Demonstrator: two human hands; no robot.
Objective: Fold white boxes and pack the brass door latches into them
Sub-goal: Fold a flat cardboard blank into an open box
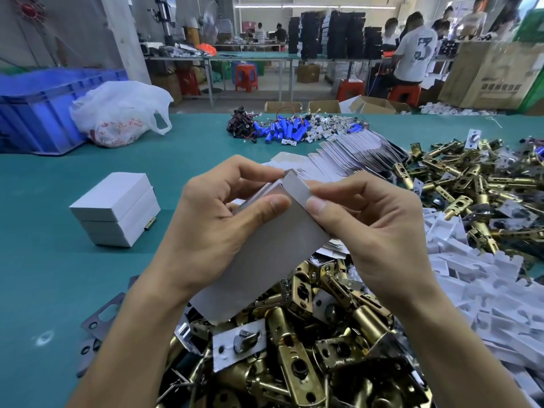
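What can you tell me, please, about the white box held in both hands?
The white box is a long, plain carton of matt greyish-white card, held tilted above the pile of brass latches with its far end raised. The left hand grips it near that end, thumb pressed on the broad face. The right hand pinches the end flap, which stands partly open. Whether anything is inside cannot be seen.

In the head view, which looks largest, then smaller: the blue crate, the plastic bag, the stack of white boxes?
1. blue crate, though cut by the frame edge.
2. plastic bag and box stack look alike; the stack is nearer the camera, so I leave them unranked.
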